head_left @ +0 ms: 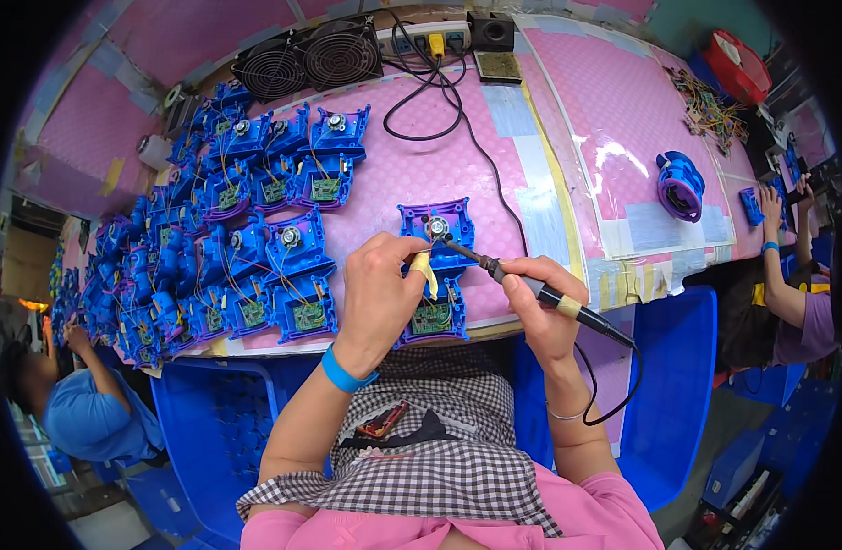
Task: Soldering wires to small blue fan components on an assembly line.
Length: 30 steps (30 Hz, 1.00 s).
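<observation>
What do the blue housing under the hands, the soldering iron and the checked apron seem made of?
Blue housing: probably moulded plastic, semi-glossy, judging by its even colour and shaped edges.
Soldering iron: dull, greyish shaft, likely metal; smooth dark handle, likely plastic.
Checked apron: woven-looking fabric, matte, with soft folds; fibre unclear.

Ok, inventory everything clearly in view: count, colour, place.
Soldering iron: one, black, centre
Front housings: two, blue, centre
Limp piece: one, yellow, centre
Other housings: many, blue, left
Fans: two, black, back
Power strip: one, white, back
Cables: several, black, back
Round part: one, blue, right
Loose wires: many, mixed, upper right
Basin: one, red, upper right
Worktop: one, pink, centre
Bins: several, blue, below worktop
Co-workers: two, blue and purple tops, edges
Apron: one, black and white, below
Left hand: one, bare, at front housings
Right hand: one, bare, on soldering iron
</observation>
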Motion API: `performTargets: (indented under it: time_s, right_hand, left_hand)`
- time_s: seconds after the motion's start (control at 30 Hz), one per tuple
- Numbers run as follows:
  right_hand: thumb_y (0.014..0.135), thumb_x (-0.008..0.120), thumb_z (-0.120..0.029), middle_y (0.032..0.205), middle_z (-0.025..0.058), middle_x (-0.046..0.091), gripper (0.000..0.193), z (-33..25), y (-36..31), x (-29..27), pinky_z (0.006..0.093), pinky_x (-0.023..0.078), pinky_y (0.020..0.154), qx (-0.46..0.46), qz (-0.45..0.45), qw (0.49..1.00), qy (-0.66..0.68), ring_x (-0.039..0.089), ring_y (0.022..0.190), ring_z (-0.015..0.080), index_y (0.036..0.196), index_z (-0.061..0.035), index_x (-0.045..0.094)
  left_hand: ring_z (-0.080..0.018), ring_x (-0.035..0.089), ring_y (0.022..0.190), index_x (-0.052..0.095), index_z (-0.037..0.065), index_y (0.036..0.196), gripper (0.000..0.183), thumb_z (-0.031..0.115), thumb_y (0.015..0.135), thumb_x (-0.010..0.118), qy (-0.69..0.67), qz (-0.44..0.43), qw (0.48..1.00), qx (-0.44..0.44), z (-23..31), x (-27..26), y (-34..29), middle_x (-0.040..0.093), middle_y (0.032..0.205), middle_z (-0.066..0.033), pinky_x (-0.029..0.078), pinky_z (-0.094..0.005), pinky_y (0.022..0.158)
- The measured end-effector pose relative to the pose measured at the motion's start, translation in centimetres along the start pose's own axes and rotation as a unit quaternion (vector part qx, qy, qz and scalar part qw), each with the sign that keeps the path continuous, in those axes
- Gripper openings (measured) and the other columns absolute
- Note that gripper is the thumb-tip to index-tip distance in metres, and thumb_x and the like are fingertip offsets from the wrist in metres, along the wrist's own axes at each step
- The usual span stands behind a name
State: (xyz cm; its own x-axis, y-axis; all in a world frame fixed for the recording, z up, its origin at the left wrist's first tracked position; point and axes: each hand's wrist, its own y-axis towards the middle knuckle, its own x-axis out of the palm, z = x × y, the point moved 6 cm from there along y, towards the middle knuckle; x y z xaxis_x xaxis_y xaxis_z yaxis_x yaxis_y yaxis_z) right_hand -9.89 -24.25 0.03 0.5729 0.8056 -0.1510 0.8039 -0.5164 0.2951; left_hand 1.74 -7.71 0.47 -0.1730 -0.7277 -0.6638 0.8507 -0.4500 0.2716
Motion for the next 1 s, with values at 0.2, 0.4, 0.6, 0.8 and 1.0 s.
performTargets:
  time_s: [0.2, 0.4, 0.6, 0.8, 1.0]
  right_hand:
    - [0.078, 0.068, -0.002, 0.079, 0.0101, 0.068, 0.013, 0.6, -0.3, -1.2, 0.0243, 0.046, 0.061, 0.034, 0.038, 0.998, 0.032, 0.062, 0.068, 0.0144, 0.09, 0.0015, 0.07]
    - [0.078, 0.068, -0.002, 0.08, 0.0103, 0.068, 0.013, 0.9, -0.4, -1.2, 0.0246, 0.046, 0.062, 0.044, 0.042, 0.997, 0.04, 0.063, 0.068, 0.0148, 0.09, 0.0015, 0.07]
    - [0.078, 0.068, -0.002, 0.081, 0.0105, 0.069, 0.013, 0.6, -0.2, -0.3, 0.0249, 0.047, 0.062, 0.023, -0.005, 0.999, 0.026, 0.063, 0.07, 0.0154, 0.091, 0.0012, 0.07]
    - [0.081, 0.067, -0.002, 0.082, 0.0099, 0.066, 0.014, 0.9, -0.4, -0.8, 0.0237, 0.045, 0.058, 0.015, 0.037, 0.998, 0.052, 0.06, 0.064, 0.0128, 0.094, 0.0024, 0.068]
    - [0.091, 0.058, 0.0, 0.074, 0.0057, 0.058, 0.015, 1.0, -0.6, -1.8, 0.0214, 0.038, 0.049, -0.027, 0.107, 0.992, 0.069, 0.051, 0.053, 0.0082, 0.104, 0.0042, 0.063]
  left_hand:
    - [-0.0176, 0.056, 0.058, 0.073, 0.003, 0.089, 0.013, 0.005, 0.077, 0.069, -0.005, -0.003, 1.0, -0.002, -0.1, 0.1, 0.1, 0.065, 0.075, -0.0109, 0.042, -0.0313, 0.052]
    - [-0.0187, 0.056, 0.059, 0.073, 0.002, 0.088, 0.012, 0.004, 0.077, 0.069, -0.011, -0.003, 1.0, 0.01, 0.1, 0.0, 0.1, 0.065, 0.075, -0.0113, 0.043, -0.0317, 0.053]
    - [-0.0191, 0.057, 0.059, 0.073, 0.002, 0.088, 0.012, 0.004, 0.077, 0.068, 0.004, -0.008, 1.0, 0.006, 0.2, 0.0, 0.2, 0.065, 0.075, -0.0115, 0.042, -0.032, 0.052]
    - [-0.0191, 0.057, 0.059, 0.072, 0.001, 0.088, 0.013, 0.003, 0.077, 0.068, -0.006, -0.011, 1.0, 0.002, -0.1, 0.3, 0.1, 0.065, 0.076, -0.0119, 0.042, -0.0318, 0.052]
    - [-0.0198, 0.06, 0.063, 0.072, 0.002, 0.089, 0.014, 0.003, 0.076, 0.068, -0.007, 0.001, 1.0, 0.013, 0.7, -1.0, 0.0, 0.065, 0.077, -0.0123, 0.044, -0.0317, 0.053]
